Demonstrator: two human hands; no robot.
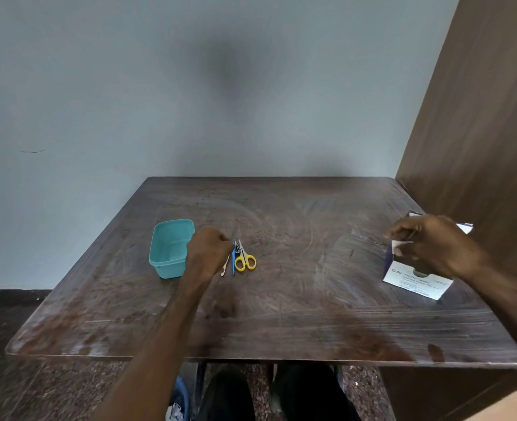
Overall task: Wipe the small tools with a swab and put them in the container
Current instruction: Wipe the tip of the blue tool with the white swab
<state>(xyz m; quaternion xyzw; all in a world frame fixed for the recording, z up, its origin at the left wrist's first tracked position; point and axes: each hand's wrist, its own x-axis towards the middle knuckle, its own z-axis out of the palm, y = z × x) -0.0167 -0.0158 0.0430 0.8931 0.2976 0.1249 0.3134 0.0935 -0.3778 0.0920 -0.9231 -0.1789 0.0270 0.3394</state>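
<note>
A teal plastic container (166,262) stands open on the dark wooden table (281,314). Just right of it lie the small tools: a pale thin stick (225,266), a blue-handled tool (234,262) and yellow-handled scissors (245,260). My left hand (208,252) is curled at the far ends of the stick and the blue tool, its fingertips touching them; I cannot see whether it grips one. At the right edge, my right hand (433,244) hovers over an open white-and-blue alcohol swab box (415,284), with its fingers pinched on a white swab packet (401,246) at the box's top.
A grey wall runs behind the table. A brown wooden panel (478,147) stands close on the right, next to the swab box. My legs and a speckled floor show below the table's front edge.
</note>
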